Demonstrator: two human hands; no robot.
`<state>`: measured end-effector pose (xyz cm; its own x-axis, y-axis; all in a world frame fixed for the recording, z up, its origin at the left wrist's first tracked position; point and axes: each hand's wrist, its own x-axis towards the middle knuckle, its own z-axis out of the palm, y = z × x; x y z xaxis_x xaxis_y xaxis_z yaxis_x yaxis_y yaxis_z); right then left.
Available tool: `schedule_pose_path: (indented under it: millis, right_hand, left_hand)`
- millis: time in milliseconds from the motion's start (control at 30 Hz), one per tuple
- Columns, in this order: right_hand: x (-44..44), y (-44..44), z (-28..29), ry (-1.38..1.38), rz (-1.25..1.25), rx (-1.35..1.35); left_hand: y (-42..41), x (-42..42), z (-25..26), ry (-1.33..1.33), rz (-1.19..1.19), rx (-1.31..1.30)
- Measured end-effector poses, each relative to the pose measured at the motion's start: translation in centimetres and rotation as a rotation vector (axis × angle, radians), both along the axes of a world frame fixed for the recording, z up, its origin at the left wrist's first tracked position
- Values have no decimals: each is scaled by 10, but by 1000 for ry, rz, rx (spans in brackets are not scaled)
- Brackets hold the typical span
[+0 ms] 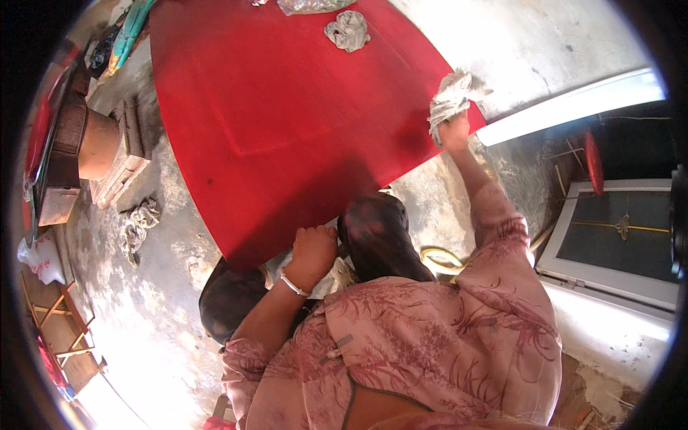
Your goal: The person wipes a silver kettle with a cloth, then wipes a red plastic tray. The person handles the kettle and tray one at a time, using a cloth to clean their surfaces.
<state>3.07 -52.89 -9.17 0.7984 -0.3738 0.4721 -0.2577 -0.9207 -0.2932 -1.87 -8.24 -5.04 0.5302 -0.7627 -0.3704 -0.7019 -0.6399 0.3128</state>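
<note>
A large red board or tabletop [269, 107] with a smooth surface lies before me, its near edge over my knees. My right hand [454, 131] grips a crumpled pale cloth [451, 99] at the board's right corner. My left hand [314, 250] is curled at the near edge, with a white bangle on the wrist; whether its fingers hold the edge is hidden. Another wadded grey cloth [348, 31] rests on the far part of the board, close to a clear plastic bag [314, 5].
On the floor at left lie a crumpled cloth [141, 226] and stacked wooden blocks [121, 161]. A white plastic bag [43, 258] is farther left. A yellow ring-shaped object [442, 260] lies right of my knee. A white-framed glass panel [618, 231] stands at right.
</note>
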Motion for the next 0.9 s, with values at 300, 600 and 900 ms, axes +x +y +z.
schedule_pose_path:
  millis: [300, 600, 900]
  right_hand:
    - [115, 75, -27, 762, -148, 79]
    - [50, 152, -46, 606, 797, -294]
    - [96, -34, -55, 537, 18, -201]
  left_hand:
    - [2, -6, -3, -32, 9, -80]
    - [0, 0, -1, 39, -24, -28]
    - [0, 3, -5, 44, -15, -67]
